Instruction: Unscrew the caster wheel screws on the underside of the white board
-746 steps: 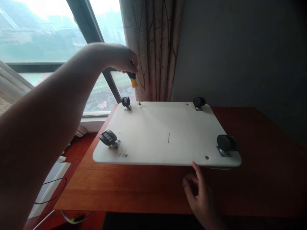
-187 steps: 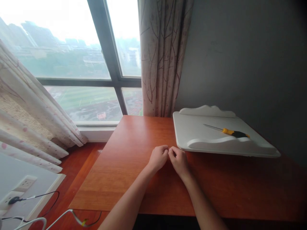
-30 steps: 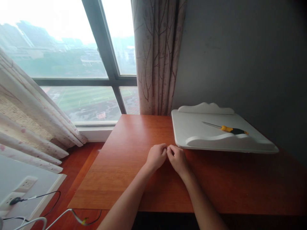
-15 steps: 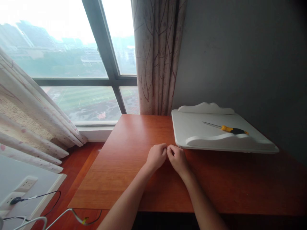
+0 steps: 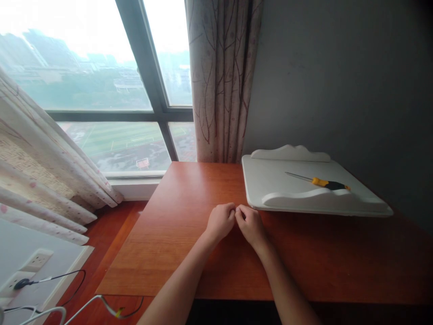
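Both hands, curled and drawn together: I had my bare left hand [image 5: 220,220] folded into a loose fist and my bare right hand [image 5: 249,222] bent likewise, thumb side inward. Their fingers met or nearly met; contact could not be confirmed. No object showed in either; the palms were hidden. Both were at the reddish-brown wooden table [image 5: 152,243], the right just beside the near left corner of the white, round-cornered board [image 5: 270,174].

Screwdriver with yellow-and-black handle [image 5: 329,184]: lay on the board, well apart from my hands, metal shaft pointing left. It was between the far white wavy-edged rail [image 5: 291,154] and the near white wavy-edged rail [image 5: 311,200].
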`<state>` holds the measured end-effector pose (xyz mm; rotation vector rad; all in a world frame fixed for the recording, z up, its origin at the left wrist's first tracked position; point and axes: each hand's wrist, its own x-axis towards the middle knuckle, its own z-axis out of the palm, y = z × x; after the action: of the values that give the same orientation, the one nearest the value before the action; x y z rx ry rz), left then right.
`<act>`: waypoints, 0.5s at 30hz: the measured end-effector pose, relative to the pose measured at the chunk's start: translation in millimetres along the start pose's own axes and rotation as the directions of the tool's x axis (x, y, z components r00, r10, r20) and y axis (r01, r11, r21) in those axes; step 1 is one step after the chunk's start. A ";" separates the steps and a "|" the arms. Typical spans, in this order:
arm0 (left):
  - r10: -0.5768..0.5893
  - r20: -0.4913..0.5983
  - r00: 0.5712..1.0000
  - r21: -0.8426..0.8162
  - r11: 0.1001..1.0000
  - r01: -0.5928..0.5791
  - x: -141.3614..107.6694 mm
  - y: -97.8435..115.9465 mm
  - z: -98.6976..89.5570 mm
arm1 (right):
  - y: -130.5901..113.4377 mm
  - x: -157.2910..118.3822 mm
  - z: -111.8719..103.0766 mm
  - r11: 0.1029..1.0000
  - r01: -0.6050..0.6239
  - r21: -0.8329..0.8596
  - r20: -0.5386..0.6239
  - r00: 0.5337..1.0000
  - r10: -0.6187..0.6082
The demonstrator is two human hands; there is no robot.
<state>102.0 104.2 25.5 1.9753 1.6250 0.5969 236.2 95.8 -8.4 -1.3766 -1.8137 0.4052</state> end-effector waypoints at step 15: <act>0.012 -0.016 1.000 0.004 1.000 -0.012 0.4 -2.5 1.8 | 0.7 0.3 -0.3 1.000 -0.001 -0.004 0.005 1.000 0.001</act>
<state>101.3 104.8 22.5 1.9890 1.6258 0.6160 236.8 96.3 -8.6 -1.3806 -1.8186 0.4063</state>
